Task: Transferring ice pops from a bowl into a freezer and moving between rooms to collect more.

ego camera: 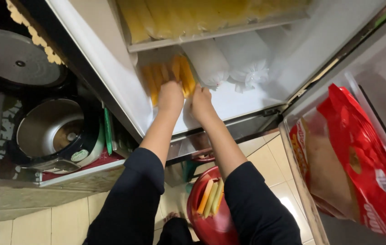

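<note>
Both my arms reach into an open freezer compartment (265, 97). My left hand (170, 96) rests on a bundle of orange-yellow ice sticks (175, 75) lying on the freezer floor. My right hand (200, 103) touches the right side of the same bundle, fingers curled against it. Whether either hand grips the sticks is hard to tell. Two white frozen bags (229, 63) lie just right of the bundle. Below, between my arms, a red basin (202, 218) on the floor holds a few orange and green ice sticks (211, 197).
An upper freezer shelf (211, 31) carries more yellow bags. The open door at right holds a red snack bag (365, 168). At left stand an open rice cooker (52, 131) and a round metal lid (11, 56). The floor is tiled (265, 163).
</note>
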